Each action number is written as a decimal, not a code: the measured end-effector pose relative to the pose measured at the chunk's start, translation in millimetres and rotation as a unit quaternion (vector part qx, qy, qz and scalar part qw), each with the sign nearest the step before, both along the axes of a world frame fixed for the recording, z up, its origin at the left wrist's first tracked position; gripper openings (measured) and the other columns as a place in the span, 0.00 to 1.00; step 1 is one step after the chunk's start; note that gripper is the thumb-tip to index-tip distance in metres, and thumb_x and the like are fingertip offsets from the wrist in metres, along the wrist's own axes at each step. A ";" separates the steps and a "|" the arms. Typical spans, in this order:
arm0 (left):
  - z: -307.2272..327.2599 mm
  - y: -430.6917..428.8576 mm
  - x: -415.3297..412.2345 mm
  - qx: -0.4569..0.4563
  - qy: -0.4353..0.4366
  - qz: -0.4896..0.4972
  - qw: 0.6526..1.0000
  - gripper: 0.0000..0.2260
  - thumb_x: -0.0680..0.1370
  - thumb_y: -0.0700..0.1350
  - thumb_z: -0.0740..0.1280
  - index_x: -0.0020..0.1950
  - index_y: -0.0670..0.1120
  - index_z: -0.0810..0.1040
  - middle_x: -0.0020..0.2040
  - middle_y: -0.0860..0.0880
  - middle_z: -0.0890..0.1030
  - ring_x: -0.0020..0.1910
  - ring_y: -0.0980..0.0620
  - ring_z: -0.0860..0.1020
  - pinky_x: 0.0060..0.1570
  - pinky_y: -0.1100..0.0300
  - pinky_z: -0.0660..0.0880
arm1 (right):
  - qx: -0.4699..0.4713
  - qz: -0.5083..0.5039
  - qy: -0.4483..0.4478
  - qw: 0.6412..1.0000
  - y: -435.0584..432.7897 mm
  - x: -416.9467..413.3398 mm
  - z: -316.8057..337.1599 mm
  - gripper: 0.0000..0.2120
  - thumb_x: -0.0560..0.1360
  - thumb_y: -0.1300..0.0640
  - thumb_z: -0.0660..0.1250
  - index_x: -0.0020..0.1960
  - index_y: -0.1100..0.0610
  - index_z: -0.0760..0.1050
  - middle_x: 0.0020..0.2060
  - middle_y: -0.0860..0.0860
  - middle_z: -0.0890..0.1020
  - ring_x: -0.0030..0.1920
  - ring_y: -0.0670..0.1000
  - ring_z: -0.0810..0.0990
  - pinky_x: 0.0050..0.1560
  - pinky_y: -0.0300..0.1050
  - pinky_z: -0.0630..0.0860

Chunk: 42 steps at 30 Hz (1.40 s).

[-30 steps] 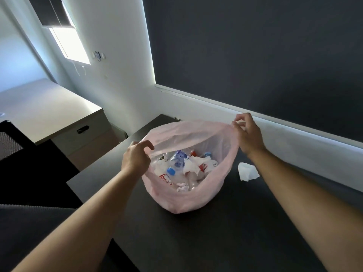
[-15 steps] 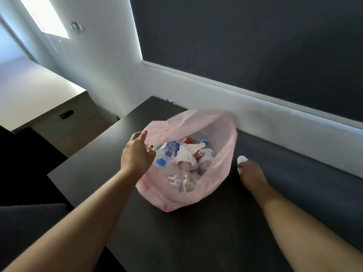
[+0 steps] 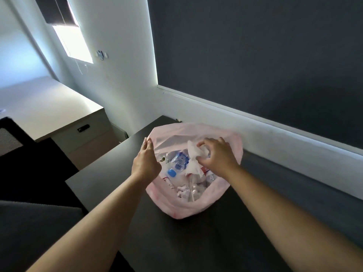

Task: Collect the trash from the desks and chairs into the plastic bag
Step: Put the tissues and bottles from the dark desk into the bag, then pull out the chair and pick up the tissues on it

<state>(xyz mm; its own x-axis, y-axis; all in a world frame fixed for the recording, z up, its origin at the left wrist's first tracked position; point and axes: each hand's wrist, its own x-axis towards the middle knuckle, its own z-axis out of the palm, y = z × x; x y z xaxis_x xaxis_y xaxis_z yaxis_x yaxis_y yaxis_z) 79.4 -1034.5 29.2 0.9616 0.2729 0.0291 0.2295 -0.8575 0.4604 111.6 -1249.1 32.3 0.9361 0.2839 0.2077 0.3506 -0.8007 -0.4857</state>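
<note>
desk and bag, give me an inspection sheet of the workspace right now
surface: dark desk, bare around the bag
job's things: pink bag open on the desk, holding bottles and crumpled paper; white tissue over the bag's mouth
clutter: nothing seen
grippers: left hand at the bag's left rim, fingers straight; right hand shut on the tissue above the opening
cables: nothing seen
surroundings: dark panel on the wall behind, light desk with a drawer at left, bright window, black chair at far left
</note>
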 end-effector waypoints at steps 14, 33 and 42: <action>12.0 29.8 -35.4 0.025 0.012 -0.023 0.999 0.34 0.72 0.31 0.59 0.77 0.46 0.57 0.78 0.51 0.56 0.73 0.46 0.65 0.65 0.55 0.68 | 0.222 -0.256 0.190 0.921 -25.5 -7.1 -17.0 0.26 0.74 0.69 0.57 0.70 0.53 0.70 0.71 0.56 0.69 0.66 0.59 0.73 0.63 0.49 0.73; 23.5 -39.2 -33.5 0.014 0.006 -0.151 0.988 0.37 0.71 0.34 0.60 0.78 0.50 0.51 0.78 0.57 0.52 0.71 0.47 0.67 0.61 0.55 0.73 | 0.157 -0.267 0.096 0.946 -79.2 -47.1 25.4 0.26 0.73 0.70 0.58 0.69 0.56 0.71 0.68 0.54 0.73 0.67 0.55 0.73 0.66 0.41 0.67; 22.0 -38.3 -69.7 0.049 0.017 -0.120 0.991 0.32 0.74 0.51 0.66 0.74 0.64 0.56 0.78 0.51 0.54 0.71 0.45 0.67 0.61 0.50 0.73 | 0.060 -0.249 0.093 0.962 -91.5 -79.1 8.5 0.19 0.72 0.53 0.66 0.63 0.48 0.75 0.65 0.50 0.75 0.61 0.55 0.76 0.58 0.47 0.73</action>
